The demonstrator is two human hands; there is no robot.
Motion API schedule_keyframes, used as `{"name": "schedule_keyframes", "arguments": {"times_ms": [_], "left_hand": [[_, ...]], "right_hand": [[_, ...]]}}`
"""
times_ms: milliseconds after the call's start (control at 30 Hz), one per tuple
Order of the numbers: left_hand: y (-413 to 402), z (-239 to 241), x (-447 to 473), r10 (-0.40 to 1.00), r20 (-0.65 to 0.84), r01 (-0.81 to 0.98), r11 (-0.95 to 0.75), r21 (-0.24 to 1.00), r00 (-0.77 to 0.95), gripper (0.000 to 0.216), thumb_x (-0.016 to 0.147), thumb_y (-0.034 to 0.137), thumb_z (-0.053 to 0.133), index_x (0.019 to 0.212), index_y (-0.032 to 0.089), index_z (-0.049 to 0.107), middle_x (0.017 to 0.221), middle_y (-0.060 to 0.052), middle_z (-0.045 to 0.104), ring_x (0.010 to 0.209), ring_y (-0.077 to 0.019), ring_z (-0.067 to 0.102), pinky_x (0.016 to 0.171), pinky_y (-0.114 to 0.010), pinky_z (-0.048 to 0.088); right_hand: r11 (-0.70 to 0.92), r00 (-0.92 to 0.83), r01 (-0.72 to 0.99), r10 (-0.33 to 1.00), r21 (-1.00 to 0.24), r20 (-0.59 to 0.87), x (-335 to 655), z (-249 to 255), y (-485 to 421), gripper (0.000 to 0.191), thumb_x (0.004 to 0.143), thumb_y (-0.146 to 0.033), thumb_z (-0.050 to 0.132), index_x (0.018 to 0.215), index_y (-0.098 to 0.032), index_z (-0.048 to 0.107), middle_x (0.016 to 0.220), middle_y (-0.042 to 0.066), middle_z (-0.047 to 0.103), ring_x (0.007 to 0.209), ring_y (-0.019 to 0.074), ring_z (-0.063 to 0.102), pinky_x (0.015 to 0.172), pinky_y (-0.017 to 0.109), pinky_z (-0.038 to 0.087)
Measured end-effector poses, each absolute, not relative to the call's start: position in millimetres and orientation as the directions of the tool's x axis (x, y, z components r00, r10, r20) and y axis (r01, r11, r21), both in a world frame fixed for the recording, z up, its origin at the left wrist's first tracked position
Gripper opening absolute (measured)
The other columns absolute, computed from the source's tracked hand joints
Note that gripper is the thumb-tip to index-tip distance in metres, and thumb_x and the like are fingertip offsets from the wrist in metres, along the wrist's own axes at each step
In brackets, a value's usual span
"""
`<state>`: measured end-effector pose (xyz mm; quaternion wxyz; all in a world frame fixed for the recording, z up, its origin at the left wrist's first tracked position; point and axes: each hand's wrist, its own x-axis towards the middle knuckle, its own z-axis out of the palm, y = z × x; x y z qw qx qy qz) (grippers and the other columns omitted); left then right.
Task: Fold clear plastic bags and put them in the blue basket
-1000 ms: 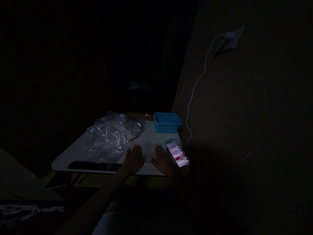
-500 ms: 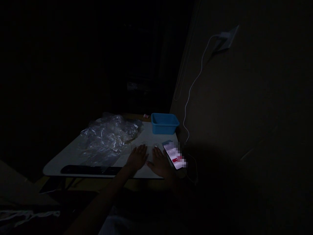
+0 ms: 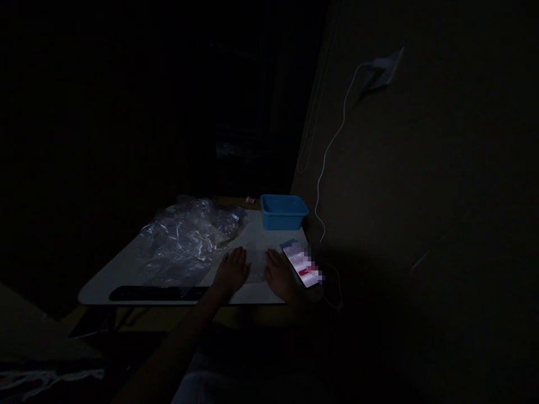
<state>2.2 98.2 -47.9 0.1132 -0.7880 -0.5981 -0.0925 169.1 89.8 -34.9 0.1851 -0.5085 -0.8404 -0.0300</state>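
On a white table (image 3: 105,266), a clear plastic sheet or bag (image 3: 255,264) lies flat, faint in the dim light. My left hand (image 3: 231,273) rests palm down at its left side, fingers stretched out. At its right side lies my right hand (image 3: 280,275), also flat with fingers extended. A strip of the clear plastic shows between the two hands. A heap of crumpled clear plastic bags (image 3: 191,235) sits just left of my left hand. Close to my right hand is a phone (image 3: 298,261) with a lit screen.
A blue plastic basket (image 3: 284,221) stands at the table's back right corner. Behind the table lies a small pinkish spool-like object (image 3: 250,200). A white cable (image 3: 324,163) hangs from a wall socket (image 3: 389,67). A dark slot (image 3: 155,293) runs along the front edge.
My hands have slid apart, the left one leftward and the right one slightly to the right, so more of the clear plastic shows between them.
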Motion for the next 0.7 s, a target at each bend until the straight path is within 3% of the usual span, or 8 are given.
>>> {"name": "schedule_keyframes", "arguments": {"times_ms": [200,467,700], "left_hand": [[98.8,-48.3,0.3,0.925,0.250,0.958,-0.282,-0.059,0.288,0.049,0.082,0.029,0.028,0.126,0.007,0.035,0.134,-0.014,0.031,0.123,-0.0237,0.028,0.098,-0.040,0.023],[100.6,-53.9,0.5,0.908,0.320,0.961,-0.276,-0.029,0.271,0.050,0.085,0.034,0.022,0.126,0.008,0.036,0.133,-0.013,0.034,0.123,-0.0236,0.029,0.098,-0.041,0.022],[99.4,-50.7,1.0,0.921,0.292,0.965,-0.262,-0.025,0.258,0.049,0.086,0.035,0.021,0.125,0.009,0.036,0.132,-0.012,0.035,0.122,-0.0223,0.030,0.098,-0.039,0.022]], "right_hand": [[0.537,-0.497,0.840,0.818,-0.075,0.291,139.7,-36.4,95.2,0.049,0.088,-0.037,0.020,0.127,-0.010,0.034,0.134,0.011,0.032,0.125,0.0187,0.022,0.102,0.039,0.013],[0.423,-0.394,0.904,0.880,-0.061,0.267,160.6,-47.3,99.6,0.058,0.086,-0.044,0.020,0.127,-0.004,0.034,0.134,0.017,0.029,0.125,0.0237,0.022,0.100,0.040,0.015],[0.398,-0.369,0.915,0.893,-0.071,0.257,163.7,-46.3,99.0,0.061,0.086,-0.045,0.021,0.127,-0.001,0.031,0.134,0.019,0.027,0.125,0.0242,0.020,0.100,0.041,0.014]]}}
